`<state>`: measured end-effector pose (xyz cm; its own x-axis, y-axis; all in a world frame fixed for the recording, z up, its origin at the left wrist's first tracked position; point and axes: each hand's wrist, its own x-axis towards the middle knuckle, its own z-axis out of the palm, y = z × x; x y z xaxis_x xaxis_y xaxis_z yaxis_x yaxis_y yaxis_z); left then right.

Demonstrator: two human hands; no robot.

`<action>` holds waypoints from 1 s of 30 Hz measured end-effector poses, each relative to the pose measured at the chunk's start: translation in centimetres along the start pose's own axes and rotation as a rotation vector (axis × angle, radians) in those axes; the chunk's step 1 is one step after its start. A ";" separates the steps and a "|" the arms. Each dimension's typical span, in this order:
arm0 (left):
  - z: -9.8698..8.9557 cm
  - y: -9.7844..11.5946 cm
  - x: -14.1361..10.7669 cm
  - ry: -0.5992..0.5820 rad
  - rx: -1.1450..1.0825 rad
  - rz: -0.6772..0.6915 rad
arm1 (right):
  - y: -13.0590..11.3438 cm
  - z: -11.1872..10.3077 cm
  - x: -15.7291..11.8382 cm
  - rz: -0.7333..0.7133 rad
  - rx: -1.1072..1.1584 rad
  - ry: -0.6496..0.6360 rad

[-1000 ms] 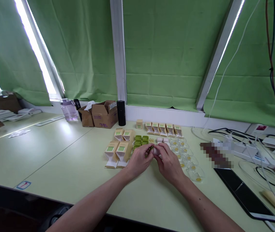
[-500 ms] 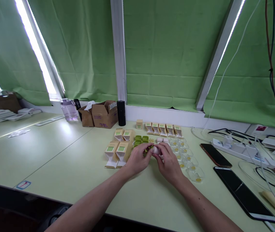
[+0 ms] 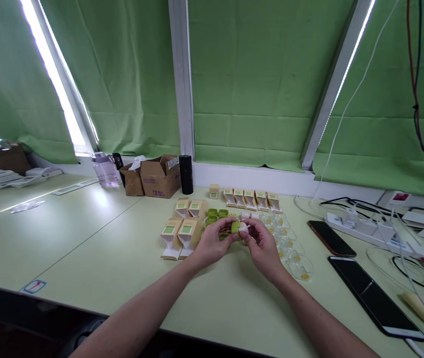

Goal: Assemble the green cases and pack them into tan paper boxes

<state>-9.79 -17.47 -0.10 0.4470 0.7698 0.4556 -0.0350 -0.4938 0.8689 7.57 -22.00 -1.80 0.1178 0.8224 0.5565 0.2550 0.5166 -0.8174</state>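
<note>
My left hand (image 3: pixel 214 244) is closed on a small rounded green case (image 3: pixel 235 227) above the table. Between the fingers of my right hand (image 3: pixel 266 248) is a small whitish piece (image 3: pixel 243 227), pressed up against the green case; whether the two are joined I cannot tell. Behind my left fingers lie several more green cases (image 3: pixel 217 213), partly covered by the hand. Pale pinkish-white pieces (image 3: pixel 249 215) sit just beyond my right hand. To its right, clear plastic shells with yellow spots (image 3: pixel 289 243) are laid out in rows.
Open cardboard boxes with green labels (image 3: pixel 170 238) stand on the left, with a row of smaller ones (image 3: pixel 249 199) at the back. A brown carton (image 3: pixel 159 178) and black cylinder (image 3: pixel 186 175) stand behind. Phones (image 3: pixel 376 298), a power strip (image 3: pixel 365 227) and cables lie right.
The held pieces have turned, so the green case now shows beside the whitish piece. My fingers have shifted slightly; the view has moved a little.
</note>
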 end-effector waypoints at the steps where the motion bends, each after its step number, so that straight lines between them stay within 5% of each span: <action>1: 0.1 -0.1 0.0 0.007 -0.003 -0.002 | 0.0 0.1 0.0 0.024 0.024 0.000; 20: 0.6 -0.3 -0.4 0.070 0.038 0.018 | -0.2 0.8 -0.2 0.134 0.204 0.043; 25: 0.2 -0.6 -0.2 0.140 -0.051 0.007 | 0.4 -0.3 0.8 0.205 0.440 0.213; 30: -0.5 -0.6 0.1 0.210 -0.174 0.038 | 1.1 -1.6 1.7 0.281 0.705 0.142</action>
<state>-10.14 -16.88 -0.48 0.2483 0.8280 0.5027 -0.2090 -0.4610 0.8624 9.61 -20.41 -1.48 0.2216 0.9314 0.2889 -0.4685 0.3615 -0.8061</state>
